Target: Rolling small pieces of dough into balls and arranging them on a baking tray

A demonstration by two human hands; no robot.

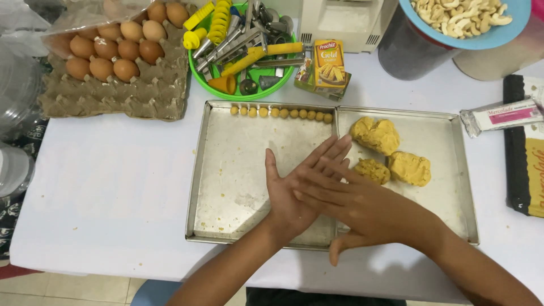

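- Your left hand lies palm up over the seam of two metal trays, fingers straight and spread flat.
- Your right hand lies crosswise on top of it, palm down, also flat; whether anything is pressed between the palms cannot be told.
- Under the left hand sits the left tray, bare but for a row of small dough balls along its far rim, well beyond your fingertips.
- Just beyond the right hand, on the right tray, lie three dough lumps, the smallest nearly touching your fingers.
- Both trays rest on a white worktop dotted with crumbs.
- Far to the left of your hands stands a cardboard carton of brown eggs; beside it a green basket of utensils.
- Far to the right is a blue bowl of cashews.
- Pale floor tiles show below the worktop's near edge.
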